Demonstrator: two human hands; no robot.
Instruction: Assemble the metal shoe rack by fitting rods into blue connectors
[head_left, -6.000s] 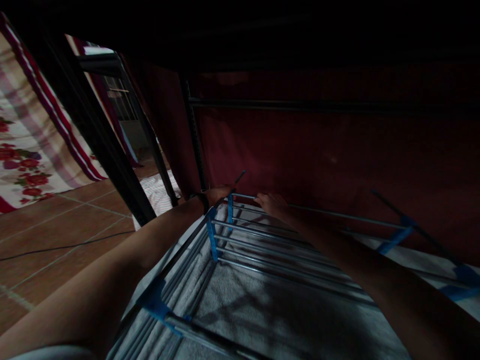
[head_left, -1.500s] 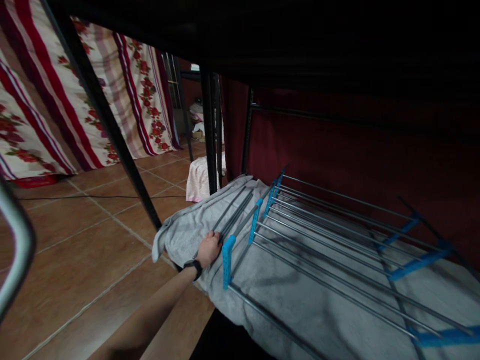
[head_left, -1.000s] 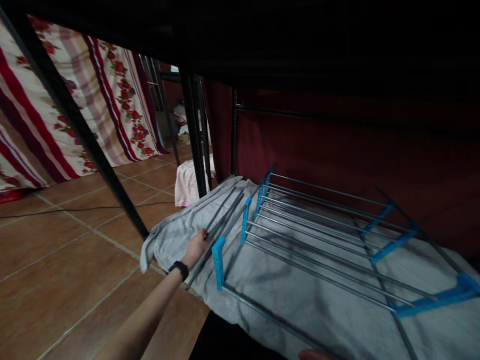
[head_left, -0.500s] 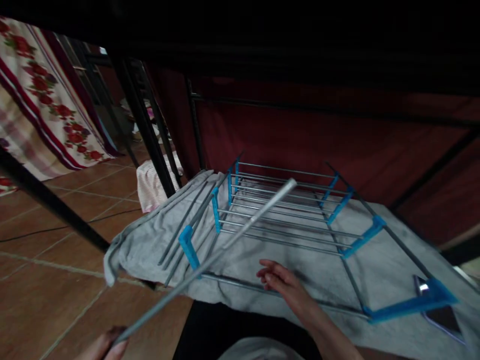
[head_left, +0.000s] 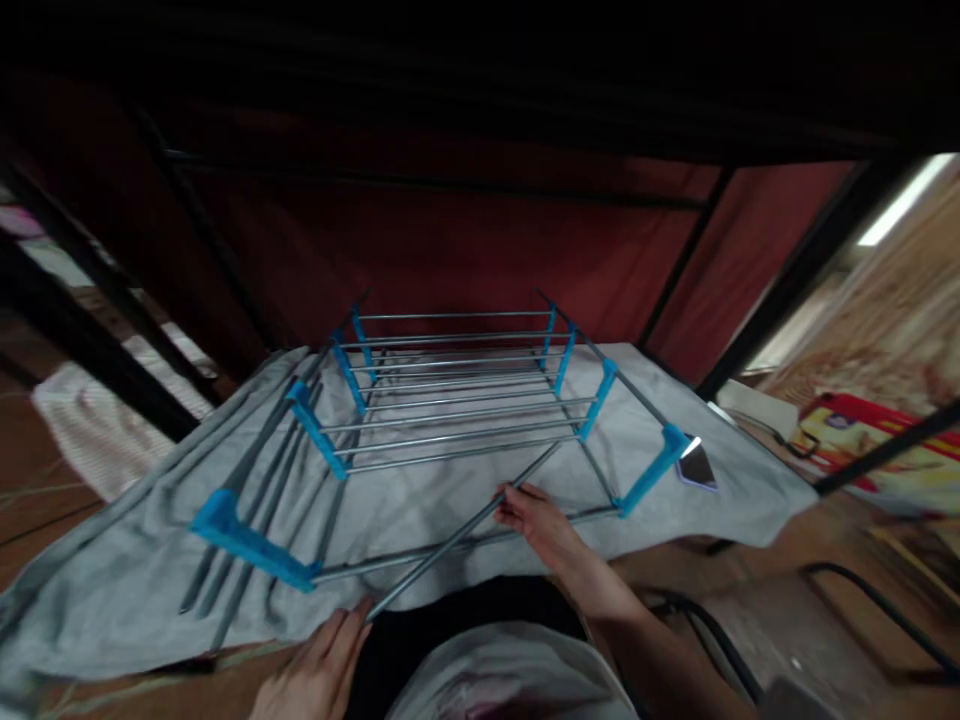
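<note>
A loose grey metal tube (head_left: 442,551) slants across the front of a partly assembled rack. My left hand (head_left: 319,665) is closed round its near end, low in the view. Farther up the tube, the fingers of my right hand (head_left: 536,520) are closed on it too. The rack, with its blue plastic brackets (head_left: 251,545) and rows of thin metal rods (head_left: 457,437), lies on a grey blanket (head_left: 135,560). Several more loose tubes (head_left: 259,500) rest on the blanket by the rack's left side. The held tube's far end points toward the front rods.
A phone (head_left: 697,467) lies on the blanket right of the rack. Dark metal posts (head_left: 795,275) frame the bed, and a dark red cloth (head_left: 450,240) hangs behind. At right are a red and yellow package (head_left: 862,440) and a black curved bar (head_left: 877,610).
My view has turned to the right. The tube has come down from its raised position to lie low over the rack's front. My right hand, free before, has taken hold of it.
</note>
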